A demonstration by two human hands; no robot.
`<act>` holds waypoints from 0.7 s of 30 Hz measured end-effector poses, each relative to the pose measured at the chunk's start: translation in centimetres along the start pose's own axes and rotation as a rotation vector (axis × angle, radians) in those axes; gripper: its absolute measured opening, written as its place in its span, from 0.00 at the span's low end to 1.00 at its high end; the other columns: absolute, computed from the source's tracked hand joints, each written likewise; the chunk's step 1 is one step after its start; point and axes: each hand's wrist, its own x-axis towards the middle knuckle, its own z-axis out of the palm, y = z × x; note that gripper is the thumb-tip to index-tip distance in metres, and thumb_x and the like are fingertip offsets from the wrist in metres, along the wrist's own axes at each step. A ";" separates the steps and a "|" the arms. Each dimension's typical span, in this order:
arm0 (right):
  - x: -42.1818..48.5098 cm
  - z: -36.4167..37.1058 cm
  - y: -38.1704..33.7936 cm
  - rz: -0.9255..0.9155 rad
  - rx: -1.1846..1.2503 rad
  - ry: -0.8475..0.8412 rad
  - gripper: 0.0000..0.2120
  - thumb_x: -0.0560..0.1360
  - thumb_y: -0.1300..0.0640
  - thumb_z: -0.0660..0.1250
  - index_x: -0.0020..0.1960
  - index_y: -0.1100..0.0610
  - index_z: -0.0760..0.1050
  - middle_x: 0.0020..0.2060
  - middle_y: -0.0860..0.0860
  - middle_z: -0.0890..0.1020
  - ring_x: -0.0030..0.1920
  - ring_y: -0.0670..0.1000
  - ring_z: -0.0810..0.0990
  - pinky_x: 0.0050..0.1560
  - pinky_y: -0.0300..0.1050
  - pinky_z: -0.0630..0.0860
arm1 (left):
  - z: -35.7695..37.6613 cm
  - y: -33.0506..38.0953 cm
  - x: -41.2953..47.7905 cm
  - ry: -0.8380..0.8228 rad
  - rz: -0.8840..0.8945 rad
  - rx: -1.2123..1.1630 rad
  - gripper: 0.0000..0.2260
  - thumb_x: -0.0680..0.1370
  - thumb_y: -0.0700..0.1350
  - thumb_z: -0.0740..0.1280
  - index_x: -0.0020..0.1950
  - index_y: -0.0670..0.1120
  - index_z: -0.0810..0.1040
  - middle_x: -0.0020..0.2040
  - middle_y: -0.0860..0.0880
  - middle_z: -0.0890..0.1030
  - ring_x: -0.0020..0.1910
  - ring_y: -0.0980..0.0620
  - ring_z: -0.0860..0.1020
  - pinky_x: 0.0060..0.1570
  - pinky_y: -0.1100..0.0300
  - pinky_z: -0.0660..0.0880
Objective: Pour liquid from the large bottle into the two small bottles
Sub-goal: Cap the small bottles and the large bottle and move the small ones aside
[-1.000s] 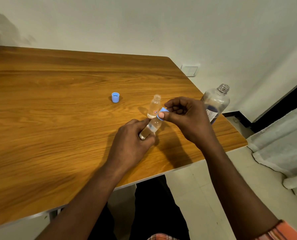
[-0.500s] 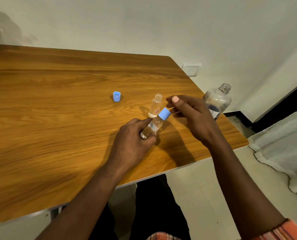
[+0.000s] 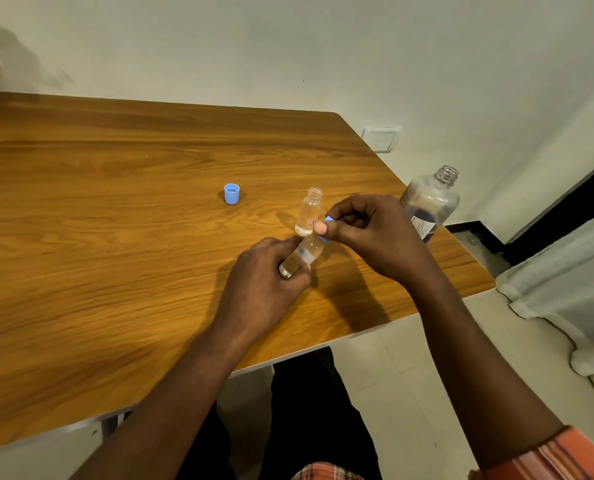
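Left hand [image 3: 264, 282] gripping tilted small bottle [image 3: 302, 255], right hand [image 3: 368, 233] pinching cap [image 3: 327, 223]

Orange striped sleeve [image 3: 548, 457] on right arm; orange plaid shirt hem [image 3: 323, 473]; dark trousers [image 3: 309, 410]. Forearms, left hand [image 3: 264, 285], right hand [image 3: 371, 237] bare.

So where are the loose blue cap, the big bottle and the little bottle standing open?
loose cap [image 3: 231, 194], head view, on its blue side wall.
big bottle [image 3: 433, 199], head view, on its clear body above the label.
open little bottle [image 3: 309, 212], head view, on its clear body below the neck.
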 end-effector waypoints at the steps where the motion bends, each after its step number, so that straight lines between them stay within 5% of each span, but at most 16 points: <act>1: 0.0 0.0 0.1 0.004 -0.006 0.014 0.21 0.69 0.39 0.71 0.49 0.55 0.83 0.39 0.50 0.84 0.39 0.46 0.81 0.39 0.46 0.76 | 0.0 0.0 0.0 0.002 -0.005 -0.004 0.10 0.70 0.48 0.66 0.49 0.54 0.81 0.34 0.51 0.74 0.36 0.55 0.73 0.36 0.52 0.71; 4: 0.0 -0.7 0.4 0.010 0.102 0.039 0.13 0.75 0.50 0.69 0.56 0.55 0.81 0.47 0.49 0.84 0.48 0.46 0.82 0.48 0.44 0.78 | 0.0 0.0 0.0 0.006 -0.009 -0.016 0.10 0.70 0.47 0.67 0.50 0.52 0.82 0.35 0.51 0.75 0.36 0.54 0.73 0.37 0.50 0.72; 8: -0.2 -1.3 0.6 -0.052 0.165 -0.052 0.16 0.72 0.69 0.69 0.58 0.57 0.79 0.52 0.52 0.84 0.54 0.48 0.83 0.55 0.42 0.79 | 0.0 0.1 -0.1 0.007 -0.007 -0.028 0.14 0.72 0.44 0.69 0.55 0.55 0.81 0.37 0.50 0.77 0.38 0.55 0.74 0.39 0.53 0.72; 14: 0.0 -0.5 0.4 -0.048 0.068 0.011 0.09 0.71 0.56 0.74 0.50 0.57 0.82 0.43 0.51 0.85 0.44 0.50 0.83 0.45 0.44 0.79 | 0.0 0.0 0.0 0.001 -0.006 -0.012 0.14 0.72 0.44 0.69 0.56 0.55 0.81 0.36 0.52 0.75 0.36 0.56 0.73 0.37 0.57 0.71; 17: -0.1 0.0 0.3 -0.035 0.018 0.023 0.16 0.69 0.45 0.73 0.50 0.57 0.83 0.41 0.51 0.84 0.42 0.50 0.82 0.42 0.45 0.78 | 0.0 0.0 0.0 0.007 -0.013 -0.024 0.11 0.72 0.45 0.69 0.53 0.54 0.82 0.35 0.51 0.75 0.36 0.55 0.73 0.37 0.53 0.72; 21: 0.0 -0.8 0.3 -0.028 0.133 0.026 0.13 0.74 0.61 0.70 0.59 0.58 0.79 0.51 0.50 0.84 0.50 0.47 0.82 0.51 0.38 0.78 | 0.0 0.1 0.0 0.008 -0.015 -0.026 0.14 0.69 0.49 0.66 0.54 0.53 0.81 0.36 0.51 0.76 0.37 0.55 0.73 0.38 0.52 0.72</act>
